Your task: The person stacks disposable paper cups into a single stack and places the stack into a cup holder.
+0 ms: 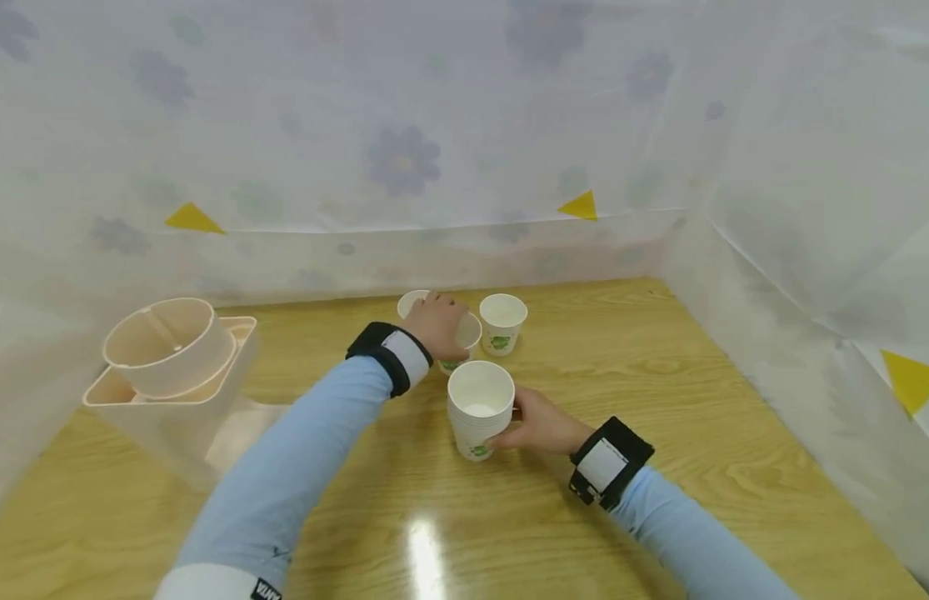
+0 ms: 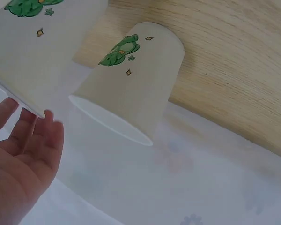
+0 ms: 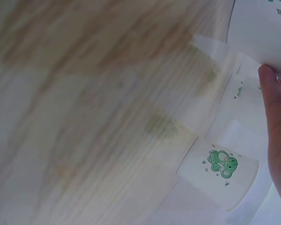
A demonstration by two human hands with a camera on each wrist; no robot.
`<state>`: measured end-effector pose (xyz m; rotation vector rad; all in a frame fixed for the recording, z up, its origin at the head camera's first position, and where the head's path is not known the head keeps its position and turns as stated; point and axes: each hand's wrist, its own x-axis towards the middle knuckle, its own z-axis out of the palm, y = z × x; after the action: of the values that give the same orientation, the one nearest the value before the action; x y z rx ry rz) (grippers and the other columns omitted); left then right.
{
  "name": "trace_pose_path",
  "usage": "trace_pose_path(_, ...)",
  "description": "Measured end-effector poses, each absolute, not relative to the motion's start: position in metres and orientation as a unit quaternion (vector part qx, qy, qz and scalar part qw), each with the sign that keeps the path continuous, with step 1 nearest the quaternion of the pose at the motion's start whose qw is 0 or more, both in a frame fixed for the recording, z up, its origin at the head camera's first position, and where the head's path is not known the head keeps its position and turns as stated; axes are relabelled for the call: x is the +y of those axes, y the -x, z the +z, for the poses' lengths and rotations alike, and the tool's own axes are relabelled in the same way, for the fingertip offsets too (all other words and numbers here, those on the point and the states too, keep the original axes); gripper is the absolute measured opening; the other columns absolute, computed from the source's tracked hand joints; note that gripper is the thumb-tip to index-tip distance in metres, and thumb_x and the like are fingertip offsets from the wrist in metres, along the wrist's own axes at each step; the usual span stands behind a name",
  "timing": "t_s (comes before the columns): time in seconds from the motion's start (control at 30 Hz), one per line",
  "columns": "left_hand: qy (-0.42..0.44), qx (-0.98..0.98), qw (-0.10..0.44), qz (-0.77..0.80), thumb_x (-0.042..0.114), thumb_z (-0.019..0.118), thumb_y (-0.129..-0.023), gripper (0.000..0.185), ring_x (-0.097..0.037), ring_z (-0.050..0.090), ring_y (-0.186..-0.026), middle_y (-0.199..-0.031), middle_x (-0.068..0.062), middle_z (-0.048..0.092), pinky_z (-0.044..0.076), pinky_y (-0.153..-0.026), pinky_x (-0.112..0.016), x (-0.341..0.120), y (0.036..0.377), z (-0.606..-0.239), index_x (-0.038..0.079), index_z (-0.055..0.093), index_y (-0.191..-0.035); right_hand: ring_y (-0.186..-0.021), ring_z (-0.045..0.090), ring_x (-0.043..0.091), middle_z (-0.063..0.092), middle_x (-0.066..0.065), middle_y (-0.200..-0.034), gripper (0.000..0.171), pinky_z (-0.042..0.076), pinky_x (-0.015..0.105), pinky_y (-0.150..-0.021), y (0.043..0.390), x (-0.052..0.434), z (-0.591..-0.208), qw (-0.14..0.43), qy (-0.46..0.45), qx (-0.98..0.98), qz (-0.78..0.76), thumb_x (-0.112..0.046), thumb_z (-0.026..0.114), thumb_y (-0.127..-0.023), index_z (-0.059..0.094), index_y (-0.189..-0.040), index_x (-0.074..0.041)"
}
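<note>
A stack of white paper cups (image 1: 479, 410) with a green print stands mid-table. My right hand (image 1: 535, 423) grips its right side, fingers curled round it; in the right wrist view a finger (image 3: 276, 117) lies beside the stack (image 3: 264, 28). My left hand (image 1: 437, 321) reaches over a single cup (image 1: 467, 333) further back. In the left wrist view its fairly straight fingertips (image 2: 30, 124) touch that cup's rim (image 2: 33, 47). One cup (image 1: 412, 300) stands behind the left hand, and another (image 1: 503, 322) to its right. A loose cup (image 2: 131, 79) and a printed cup (image 3: 220, 173) show in the wrist views.
A beige plastic holder (image 1: 172, 358) with a round tub on top stands at the table's left. The wooden table (image 1: 696, 392) is enclosed by pale flowered sheeting (image 1: 404, 158) at the back and on both sides.
</note>
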<state>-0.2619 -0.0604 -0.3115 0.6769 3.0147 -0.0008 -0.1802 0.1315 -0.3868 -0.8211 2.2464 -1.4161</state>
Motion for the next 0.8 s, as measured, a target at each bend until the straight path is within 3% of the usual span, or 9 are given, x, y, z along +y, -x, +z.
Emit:
trace_pose_path(0.13,-0.213,0.976,0.019,0.044,0.055,0.065,-0.075,0.073,-0.029,0.052,-0.116,-0.126,-0.013,0.054,0.047,-0.094,-0.041,-0.064,0.259,-0.300,0.009,0.051,-0.130,-0.115,0.054,0.030,0.053,0.020,-0.128,0.072,0.048,0.038,-0.095,0.184,0.134,-0.388,0.179,0.291,0.796,-0.500,-0.013,0.077,-0.074,0.040,-0.134,0.001)
trace_pose_path(0.27,-0.203,0.975,0.019,0.084,0.061,0.060,-0.077,0.076,-0.031,0.052,-0.117,-0.128,-0.016,0.053,0.046,-0.097,-0.042,-0.069,0.253,-0.286,0.009,0.050,-0.132,-0.115,0.054,0.031,0.053,0.020,-0.128,0.072,0.049,0.036,-0.093,0.188,0.135,-0.391,0.175,0.295,0.798,-0.495,-0.015,0.078,-0.074,0.041,-0.134,0.000)
trace_pose_path(0.57,-0.188,0.962,-0.025,0.195,0.062,0.061,-0.076,0.077,-0.029,0.047,-0.121,-0.133,-0.014,0.048,0.045,-0.097,-0.044,-0.081,0.231,-0.251,0.010,0.048,-0.131,-0.115,0.054,0.033,0.054,0.020,-0.128,0.071,0.050,0.034,-0.092,0.198,0.137,-0.394,0.164,0.299,0.803,-0.489,-0.015,0.078,-0.074,0.042,-0.133,0.000)
trace_pose_path(0.8,-0.230,0.947,-0.036,0.222,0.059,0.065,-0.074,0.072,-0.026,0.049,-0.112,-0.124,-0.010,0.052,0.047,-0.092,-0.040,-0.071,0.204,-0.238,0.010,0.053,-0.125,-0.114,0.055,0.032,0.055,0.020,-0.126,0.067,0.050,0.035,-0.092,0.201,0.139,-0.396,0.167,0.303,0.797,-0.495,-0.015,0.077,-0.075,0.043,-0.131,0.000)
